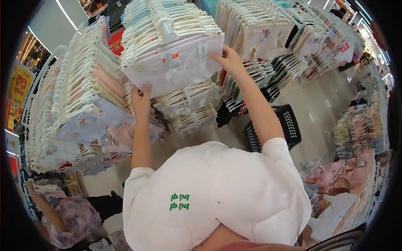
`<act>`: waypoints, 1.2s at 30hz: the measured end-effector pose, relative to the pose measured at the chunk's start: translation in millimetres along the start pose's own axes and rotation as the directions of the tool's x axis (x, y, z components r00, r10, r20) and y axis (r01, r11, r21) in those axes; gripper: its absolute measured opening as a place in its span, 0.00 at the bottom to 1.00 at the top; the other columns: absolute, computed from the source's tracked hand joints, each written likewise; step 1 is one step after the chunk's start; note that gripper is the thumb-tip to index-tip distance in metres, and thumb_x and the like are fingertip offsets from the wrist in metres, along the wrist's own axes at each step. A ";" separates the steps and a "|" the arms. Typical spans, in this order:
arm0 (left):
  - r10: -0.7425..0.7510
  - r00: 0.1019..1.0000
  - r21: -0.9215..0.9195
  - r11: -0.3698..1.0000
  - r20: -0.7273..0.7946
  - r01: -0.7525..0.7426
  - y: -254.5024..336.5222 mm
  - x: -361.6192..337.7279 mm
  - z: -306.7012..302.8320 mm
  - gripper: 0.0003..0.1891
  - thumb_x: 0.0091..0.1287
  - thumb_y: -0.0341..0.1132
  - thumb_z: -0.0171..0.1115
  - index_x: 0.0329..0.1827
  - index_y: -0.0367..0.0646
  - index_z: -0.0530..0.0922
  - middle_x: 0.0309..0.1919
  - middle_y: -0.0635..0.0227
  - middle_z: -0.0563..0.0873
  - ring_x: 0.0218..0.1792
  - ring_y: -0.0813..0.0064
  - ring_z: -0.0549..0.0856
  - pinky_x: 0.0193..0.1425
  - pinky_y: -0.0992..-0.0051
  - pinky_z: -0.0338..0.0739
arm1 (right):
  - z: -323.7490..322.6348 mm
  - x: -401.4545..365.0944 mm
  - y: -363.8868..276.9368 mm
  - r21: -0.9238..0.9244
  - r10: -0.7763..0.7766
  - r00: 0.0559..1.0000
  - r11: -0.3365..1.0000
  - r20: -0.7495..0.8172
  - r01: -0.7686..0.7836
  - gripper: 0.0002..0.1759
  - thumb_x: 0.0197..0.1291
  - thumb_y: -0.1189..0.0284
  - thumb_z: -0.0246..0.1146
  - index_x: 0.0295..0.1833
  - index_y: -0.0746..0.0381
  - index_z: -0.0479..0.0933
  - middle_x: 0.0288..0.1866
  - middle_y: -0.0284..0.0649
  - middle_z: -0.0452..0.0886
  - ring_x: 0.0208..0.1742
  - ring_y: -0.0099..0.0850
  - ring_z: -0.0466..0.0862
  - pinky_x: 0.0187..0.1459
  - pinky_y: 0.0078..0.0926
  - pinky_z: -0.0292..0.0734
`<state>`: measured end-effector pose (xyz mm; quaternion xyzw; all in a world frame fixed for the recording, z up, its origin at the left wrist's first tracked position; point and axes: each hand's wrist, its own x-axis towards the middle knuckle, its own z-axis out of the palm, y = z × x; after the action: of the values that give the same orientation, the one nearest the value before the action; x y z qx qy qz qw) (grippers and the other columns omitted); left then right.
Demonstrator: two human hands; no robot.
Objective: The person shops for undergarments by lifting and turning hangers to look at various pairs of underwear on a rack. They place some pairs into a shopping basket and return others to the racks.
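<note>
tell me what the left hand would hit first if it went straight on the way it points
Probably the white garment, whose lower edge the left hand now touches; above it the white hangers. Depth is unclear.

Black basket (289, 125) on the floor; a crouching person (71, 217) at lower left

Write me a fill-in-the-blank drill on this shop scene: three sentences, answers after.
1. The left hand and the right hand both hold a white fabric garment that hangs among rows of white plastic ____.
2. The perforated plastic basket on the floor is ____ in colour.
3. The white T-shirt bears ____ lettering.

Missing words: hangers; black; green.
</note>
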<state>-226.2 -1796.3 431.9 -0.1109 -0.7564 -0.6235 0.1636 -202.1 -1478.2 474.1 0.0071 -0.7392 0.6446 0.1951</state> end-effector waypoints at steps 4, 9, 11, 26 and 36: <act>-0.032 0.999 0.032 0.999 -0.005 0.032 -14.9 -2.5 1.3 0.16 0.65 0.35 0.59 0.49 0.31 0.74 0.40 0.61 0.82 0.41 0.75 0.79 0.48 0.78 0.72 | -7.8 -10.0 3.1 -0.072 0.158 0.984 0.986 0.078 -0.153 0.21 0.55 0.63 0.65 0.48 0.67 0.78 0.39 0.39 0.83 0.39 0.24 0.81 0.43 0.23 0.74; -0.015 0.999 0.008 1.000 -0.044 0.016 -13.6 -14.8 -2.6 0.16 0.66 0.34 0.57 0.51 0.31 0.73 0.42 0.60 0.82 0.42 0.75 0.79 0.49 0.77 0.72 | -21.2 -18.1 5.1 -0.120 0.193 0.977 0.976 0.095 -0.182 0.19 0.57 0.61 0.64 0.47 0.66 0.79 0.37 0.36 0.83 0.37 0.23 0.80 0.41 0.22 0.74; -0.012 0.999 0.046 0.999 -0.038 0.014 -13.2 -17.7 -3.0 0.16 0.66 0.34 0.57 0.52 0.31 0.73 0.42 0.60 0.82 0.42 0.74 0.79 0.49 0.77 0.72 | -23.0 -20.1 5.7 -0.135 0.244 0.965 0.964 0.096 -0.230 0.19 0.57 0.61 0.63 0.46 0.66 0.79 0.36 0.35 0.83 0.37 0.22 0.80 0.41 0.22 0.73; -0.021 0.996 -0.012 1.000 -0.092 0.020 -10.7 -35.7 -1.5 0.16 0.68 0.33 0.55 0.53 0.31 0.73 0.44 0.63 0.81 0.44 0.77 0.77 0.52 0.78 0.70 | -39.0 -16.8 15.0 -0.025 0.269 0.948 0.963 0.168 -0.269 0.22 0.57 0.59 0.65 0.48 0.66 0.78 0.40 0.33 0.81 0.42 0.20 0.76 0.46 0.19 0.68; -0.050 0.991 0.091 0.994 -0.124 0.061 1.9 -42.8 -20.3 0.15 0.66 0.34 0.58 0.49 0.31 0.75 0.41 0.63 0.83 0.42 0.76 0.78 0.50 0.77 0.71 | -48.8 -19.7 -0.5 -0.038 0.270 0.952 0.963 0.144 -0.268 0.18 0.56 0.61 0.66 0.41 0.66 0.79 0.34 0.31 0.81 0.36 0.18 0.76 0.42 0.18 0.69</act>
<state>-183.8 -1814.2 420.6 -0.0439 -0.7766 -0.5969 0.1969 -170.2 -1436.4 473.2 -0.0476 -0.7514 0.6562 0.0502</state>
